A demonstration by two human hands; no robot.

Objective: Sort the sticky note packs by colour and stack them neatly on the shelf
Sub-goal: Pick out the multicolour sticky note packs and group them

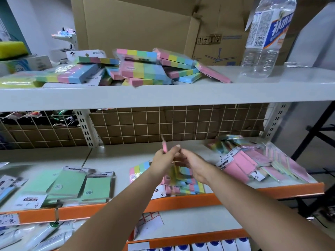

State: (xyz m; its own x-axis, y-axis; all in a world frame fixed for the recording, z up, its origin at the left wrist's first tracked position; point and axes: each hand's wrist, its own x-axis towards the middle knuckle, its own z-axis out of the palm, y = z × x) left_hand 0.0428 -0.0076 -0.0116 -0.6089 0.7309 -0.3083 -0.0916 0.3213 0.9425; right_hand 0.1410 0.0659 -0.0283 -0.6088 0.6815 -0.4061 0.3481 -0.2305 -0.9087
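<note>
My left hand [164, 159] pinches a thin pink sticky note pack [164, 148], held upright and edge-on above the middle shelf [116, 160]. My right hand [193, 166] is just to its right, over a row of multicolour packs [188, 185]; motion blur hides whether it holds anything. Green packs [72, 185] lie at the left of this shelf. Pink packs [241, 165] are heaped at the right. On the upper shelf [253, 91] is a loose pile of multicolour packs [145, 67].
A clear water bottle [266, 37] stands at the right of the upper shelf, with cardboard boxes [145, 22] behind. A wire grid [181, 124] backs the middle shelf. Tubes [36, 238] and labels lie on the lower shelf.
</note>
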